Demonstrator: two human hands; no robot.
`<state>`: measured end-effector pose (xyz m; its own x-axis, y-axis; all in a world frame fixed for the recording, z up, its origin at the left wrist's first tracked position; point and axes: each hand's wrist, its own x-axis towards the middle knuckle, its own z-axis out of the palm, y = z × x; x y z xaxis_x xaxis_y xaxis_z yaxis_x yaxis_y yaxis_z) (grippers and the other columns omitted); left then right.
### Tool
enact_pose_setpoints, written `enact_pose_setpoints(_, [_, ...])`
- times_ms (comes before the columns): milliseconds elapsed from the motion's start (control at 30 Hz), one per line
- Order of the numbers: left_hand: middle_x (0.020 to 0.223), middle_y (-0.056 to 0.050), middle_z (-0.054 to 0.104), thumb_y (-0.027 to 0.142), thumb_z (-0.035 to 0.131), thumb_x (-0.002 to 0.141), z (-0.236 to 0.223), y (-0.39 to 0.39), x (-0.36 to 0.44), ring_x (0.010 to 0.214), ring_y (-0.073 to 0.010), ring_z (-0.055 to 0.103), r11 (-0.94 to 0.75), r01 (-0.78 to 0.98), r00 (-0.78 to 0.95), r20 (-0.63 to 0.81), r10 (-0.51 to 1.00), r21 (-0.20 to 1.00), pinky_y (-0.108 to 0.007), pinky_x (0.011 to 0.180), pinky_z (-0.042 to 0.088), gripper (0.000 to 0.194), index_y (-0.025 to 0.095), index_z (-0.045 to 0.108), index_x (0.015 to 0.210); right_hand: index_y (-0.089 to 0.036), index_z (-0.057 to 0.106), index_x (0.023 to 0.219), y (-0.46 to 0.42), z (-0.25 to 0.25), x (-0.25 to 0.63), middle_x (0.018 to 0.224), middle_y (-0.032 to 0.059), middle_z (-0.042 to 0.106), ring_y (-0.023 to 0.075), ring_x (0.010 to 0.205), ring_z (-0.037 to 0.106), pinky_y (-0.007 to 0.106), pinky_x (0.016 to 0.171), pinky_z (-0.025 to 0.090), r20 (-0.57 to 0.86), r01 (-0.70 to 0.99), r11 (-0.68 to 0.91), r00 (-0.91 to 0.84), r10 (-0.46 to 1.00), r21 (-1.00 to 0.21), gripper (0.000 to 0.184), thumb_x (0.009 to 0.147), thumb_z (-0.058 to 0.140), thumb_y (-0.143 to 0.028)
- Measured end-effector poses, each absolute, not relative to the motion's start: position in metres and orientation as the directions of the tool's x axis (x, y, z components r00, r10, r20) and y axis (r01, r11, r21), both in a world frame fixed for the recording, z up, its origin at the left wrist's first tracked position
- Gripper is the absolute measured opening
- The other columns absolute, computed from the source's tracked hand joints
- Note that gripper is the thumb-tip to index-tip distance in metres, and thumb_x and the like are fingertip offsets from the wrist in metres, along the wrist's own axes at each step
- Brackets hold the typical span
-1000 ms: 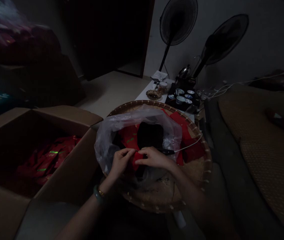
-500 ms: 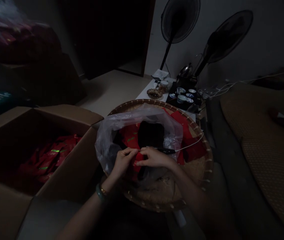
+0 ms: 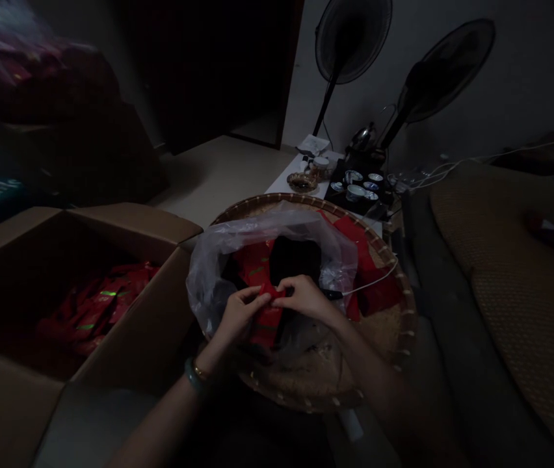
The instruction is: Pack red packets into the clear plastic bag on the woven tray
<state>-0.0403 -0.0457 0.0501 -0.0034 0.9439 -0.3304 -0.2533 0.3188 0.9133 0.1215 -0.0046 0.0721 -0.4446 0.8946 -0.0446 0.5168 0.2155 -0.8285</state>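
Observation:
Both hands meet over an open clear plastic bag (image 3: 203, 273) in a round woven bamboo tray (image 3: 394, 325). My left hand (image 3: 240, 315), with a green bangle at its wrist, pinches the left side of a small red packet (image 3: 271, 291). At the packet's other side, my right hand (image 3: 303, 296) pinches it between thumb and fingers. Below and behind lie more red packets (image 3: 257, 257) with shiny green marks. Something dark (image 3: 296, 259) fills part of the bag. A black tool (image 3: 333, 294) on a white cord lies partly hidden behind my right hand.
An open cardboard box (image 3: 131, 331) on the left holds many red packets (image 3: 111, 296). Red pieces (image 3: 365, 260) lie on the tray's right side. Beyond stand a low table with small cups (image 3: 355, 192), a kettle (image 3: 362, 138) and two fans (image 3: 352, 39). A woven mat (image 3: 525, 299) is at the right.
The red packet between my fingers has come up and shows more of its surface. My right hand has risen slightly, its fingers more bent. The view has shifted a little.

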Motion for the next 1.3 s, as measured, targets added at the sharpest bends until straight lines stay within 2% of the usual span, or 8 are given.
enact_pose_setpoints(167, [0.064, -0.002, 0.069, 0.035, 0.078, 0.051, 0.051, -0.048, -0.043, 0.055, -0.0127, 0.06, 0.422, -0.326, 0.058, -0.428, 0.902, 0.846, -0.022, 0.056, 0.046, 0.034, 0.011, 0.071, 0.074, -0.016, 0.06, 0.083, -0.003, 0.06, 0.121, 0.059, -0.0056, 0.056, 0.0084, 0.048, 0.05, 0.019, 0.045, 0.037, -0.15, 0.263, -0.06, -0.338, 0.929, -0.963, 0.033, 0.057, 0.073, -0.032])
enact_pose_setpoints(300, [0.063, -0.001, 0.068, 0.031, 0.08, 0.05, 0.053, -0.049, -0.043, 0.053, -0.0116, 0.059, 0.484, -0.457, 0.102, -0.496, 0.862, 0.746, -0.022, 0.054, 0.045, 0.034, 0.012, 0.069, 0.076, -0.015, 0.058, 0.07, -0.007, 0.052, 0.119, 0.055, -0.0037, 0.057, 0.0069, 0.042, 0.047, 0.02, 0.042, 0.037, -0.205, 0.164, -0.161, -0.302, 0.931, -0.973, 0.029, 0.058, 0.071, -0.037])
enact_pose_setpoints(500, [0.068, -0.003, 0.068, 0.033, 0.077, 0.056, 0.045, -0.048, -0.042, 0.057, -0.0133, 0.061, 0.455, -0.419, 0.156, -0.432, 0.888, 0.786, -0.026, 0.062, 0.048, 0.034, 0.011, 0.066, 0.08, -0.016, 0.058, 0.067, -0.012, 0.043, 0.117, 0.053, -0.0048, 0.054, 0.0059, 0.038, 0.043, 0.019, 0.037, 0.033, -0.144, 0.116, -0.122, -0.207, 0.968, -0.986, 0.027, 0.06, 0.07, -0.038])
enact_pose_setpoints(633, [0.087, -0.005, 0.069, 0.02, 0.079, 0.049, 0.024, -0.049, -0.043, 0.076, -0.0174, 0.062, 0.194, -0.117, 0.168, -0.173, 0.97, 0.974, -0.028, 0.073, 0.049, 0.047, 0.012, 0.064, 0.093, -0.017, 0.059, 0.071, -0.023, 0.052, 0.119, 0.062, -0.0017, 0.057, 0.0098, 0.049, 0.051, 0.021, 0.043, 0.041, 0.069, 0.147, 0.094, -0.163, 0.984, -0.985, 0.021, 0.067, 0.067, -0.037])
enact_pose_setpoints(767, [0.081, -0.004, 0.07, 0.018, 0.065, 0.066, 0.023, -0.054, -0.048, 0.075, -0.0166, 0.063, -0.037, 0.18, 0.177, 0.005, 0.984, 0.983, -0.025, 0.071, 0.048, 0.02, 0.015, 0.067, 0.086, -0.02, 0.065, 0.083, -0.042, 0.081, 0.126, 0.088, 0.005, 0.06, 0.0171, 0.084, 0.057, 0.033, 0.074, 0.049, 0.435, 0.261, 0.526, -0.333, 0.836, -0.81, 0.012, 0.075, 0.063, -0.029])
enact_pose_setpoints(900, [0.086, -0.003, 0.071, 0.012, 0.059, 0.067, 0.043, -0.059, -0.051, 0.079, -0.017, 0.064, -0.211, 0.289, 0.227, 0.147, 0.963, 0.934, -0.025, 0.074, 0.048, 0.024, 0.018, 0.068, 0.089, -0.023, 0.068, 0.082, -0.057, 0.113, 0.131, 0.098, 0.0061, 0.06, 0.0222, 0.107, 0.047, 0.041, 0.089, 0.043, 0.536, 0.442, 0.701, -0.452, 0.713, -0.56, 0.011, 0.081, 0.057, -0.02])
enact_pose_setpoints(1100, [0.089, -0.003, 0.071, 0.007, 0.054, 0.065, 0.045, -0.062, -0.051, 0.08, -0.0169, 0.065, -0.239, 0.332, 0.224, 0.17, 0.96, 0.912, -0.024, 0.074, 0.048, 0.03, 0.018, 0.067, 0.09, -0.022, 0.067, 0.086, -0.069, 0.134, 0.124, 0.105, 0.007, 0.059, 0.0251, 0.115, 0.041, 0.043, 0.091, 0.042, 0.489, 0.595, 0.714, -0.529, 0.694, -0.37, 0.014, 0.08, 0.057, -0.015])
enact_pose_setpoints(1300, [0.085, -0.002, 0.071, -0.001, 0.047, 0.062, 0.036, -0.063, -0.052, 0.073, -0.0148, 0.064, -0.217, 0.469, 0.23, 0.12, 0.966, 0.856, -0.021, 0.066, 0.045, 0.041, 0.018, 0.068, 0.092, -0.022, 0.068, 0.078, -0.062, 0.126, 0.111, 0.12, 0.0073, 0.054, 0.0325, 0.125, 0.03, 0.049, 0.091, 0.039, 0.186, 0.722, 0.635, -0.608, 0.772, -0.275, 0.008, 0.07, 0.068, -0.019])
